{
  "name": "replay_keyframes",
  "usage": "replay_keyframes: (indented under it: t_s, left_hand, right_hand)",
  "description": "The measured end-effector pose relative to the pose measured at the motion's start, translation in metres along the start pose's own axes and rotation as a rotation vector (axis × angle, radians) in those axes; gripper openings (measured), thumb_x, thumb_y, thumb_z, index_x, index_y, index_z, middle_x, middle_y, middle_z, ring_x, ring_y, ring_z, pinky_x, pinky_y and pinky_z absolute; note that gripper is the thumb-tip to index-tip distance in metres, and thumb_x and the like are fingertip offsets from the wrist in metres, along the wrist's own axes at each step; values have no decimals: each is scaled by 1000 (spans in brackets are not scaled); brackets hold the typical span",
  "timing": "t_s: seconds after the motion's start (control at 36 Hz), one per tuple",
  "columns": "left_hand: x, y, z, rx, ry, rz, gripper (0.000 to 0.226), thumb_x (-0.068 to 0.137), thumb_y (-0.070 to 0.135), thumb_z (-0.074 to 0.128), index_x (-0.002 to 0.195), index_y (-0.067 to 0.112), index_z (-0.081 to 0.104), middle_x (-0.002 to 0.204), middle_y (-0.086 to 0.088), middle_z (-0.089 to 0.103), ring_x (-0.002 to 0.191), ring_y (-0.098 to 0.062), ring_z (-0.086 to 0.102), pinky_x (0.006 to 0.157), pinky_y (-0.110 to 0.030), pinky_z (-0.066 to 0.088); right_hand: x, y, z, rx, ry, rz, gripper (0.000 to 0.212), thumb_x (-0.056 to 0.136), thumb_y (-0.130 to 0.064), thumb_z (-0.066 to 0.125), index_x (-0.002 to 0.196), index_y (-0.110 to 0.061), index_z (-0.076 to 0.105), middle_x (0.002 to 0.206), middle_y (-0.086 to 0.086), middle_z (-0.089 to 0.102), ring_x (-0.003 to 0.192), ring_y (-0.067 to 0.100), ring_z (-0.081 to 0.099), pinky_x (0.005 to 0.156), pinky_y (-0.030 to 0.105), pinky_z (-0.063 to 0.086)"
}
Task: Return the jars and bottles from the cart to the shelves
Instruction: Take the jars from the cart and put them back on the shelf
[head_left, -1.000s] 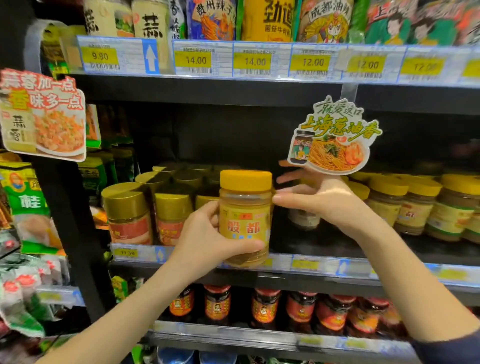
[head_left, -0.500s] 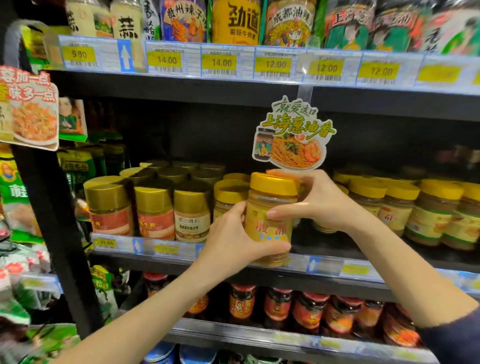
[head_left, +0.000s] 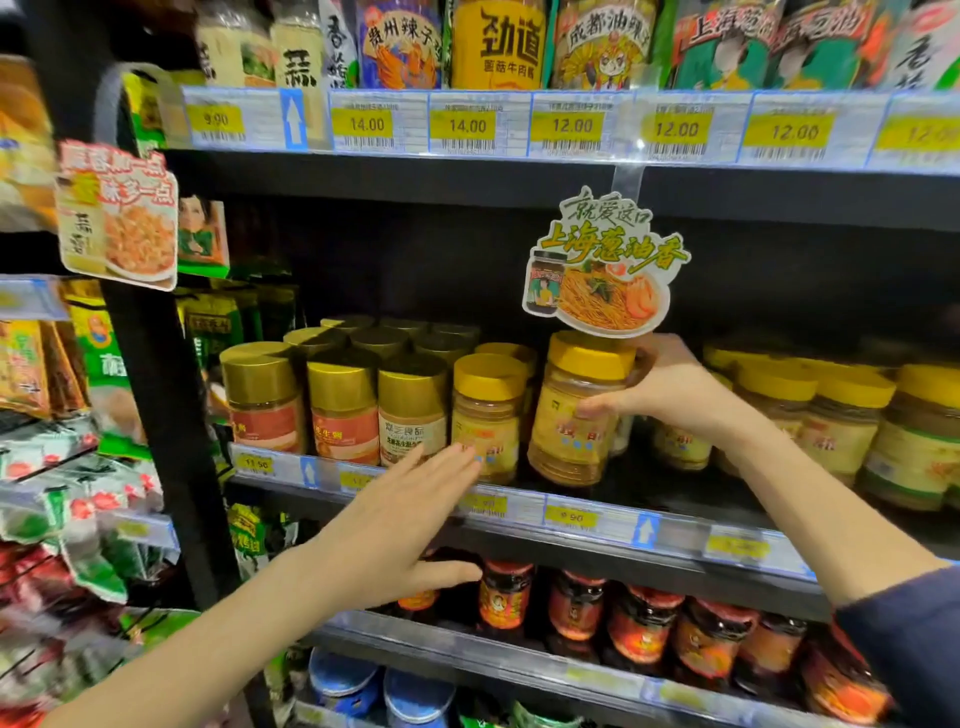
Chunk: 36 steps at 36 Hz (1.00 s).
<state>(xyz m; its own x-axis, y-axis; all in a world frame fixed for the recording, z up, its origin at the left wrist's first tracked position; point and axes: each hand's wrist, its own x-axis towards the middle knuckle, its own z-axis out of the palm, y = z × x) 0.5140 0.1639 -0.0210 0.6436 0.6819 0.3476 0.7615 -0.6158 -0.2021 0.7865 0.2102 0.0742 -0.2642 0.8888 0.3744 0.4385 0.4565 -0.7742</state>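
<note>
A yellow-lidded jar (head_left: 574, 415) of tan paste stands on the middle shelf (head_left: 587, 512), just right of a matching jar (head_left: 485, 415). My right hand (head_left: 670, 392) is wrapped around its upper right side, thumb across the front. My left hand (head_left: 400, 519) hovers open and flat in front of the shelf edge, below and left of the jar, holding nothing. The cart is out of view.
Gold-lidded jars (head_left: 343, 410) fill the shelf's left part, more yellow-lidded jars (head_left: 841, 421) the right. A noodle promo sign (head_left: 602, 265) hangs just above the held jar. Red-lidded sauce jars (head_left: 639, 618) line the shelf below; packets hang at far left.
The jar has gone from in front of the shelf onto it, beside its twin. My left hand has let go and dropped back; my right hand keeps hold.
</note>
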Motion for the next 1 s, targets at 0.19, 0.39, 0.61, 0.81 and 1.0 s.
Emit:
replay_keyframes:
  t_s: [0.19, 0.39, 0.61, 0.81, 1.0]
  left_hand:
    - [-14, 0, 11, 181, 8, 26, 89, 80, 78, 28, 135, 11, 48, 141, -3, 49, 128, -13, 49, 102, -32, 35]
    - [-14, -1, 13, 202, 29, 33, 89, 79, 76, 31, 136, 10, 46, 142, -4, 47, 129, -14, 48, 103, -31, 34]
    - [-14, -3, 15, 210, 21, 40, 90, 79, 76, 34, 139, 9, 44, 145, -5, 43, 132, -14, 43, 106, -35, 32]
    - [-14, -5, 15, 171, -6, 47, 90, 79, 73, 39, 140, 7, 41, 146, -8, 41, 134, -17, 41, 107, -38, 30]
    - [-14, -5, 17, 124, -23, 37, 90, 79, 71, 41, 143, 8, 35, 148, -7, 36, 136, -16, 36, 108, -40, 27]
  right_hand:
    - [3, 20, 9, 7, -46, 61, 79, 57, -13, 85, 128, -23, 53, 108, -12, 65, 96, -3, 63, 78, 14, 54]
    - [3, 32, 16, -50, -59, 101, 96, 41, -41, 86, 129, -31, 52, 126, -1, 61, 112, 14, 59, 93, 40, 53]
    - [7, 36, 18, -77, -57, 105, 93, 50, -28, 88, 134, -26, 48, 128, 0, 59, 115, 14, 57, 97, 40, 50]
    - [9, 37, 17, -99, -86, 108, 88, 59, -15, 86, 137, -23, 45, 132, 1, 55, 120, 13, 54, 101, 38, 47]
    - [5, 33, 18, -124, -110, 128, 98, 50, -39, 86, 137, -30, 42, 138, -1, 50, 125, 17, 49, 102, 45, 45]
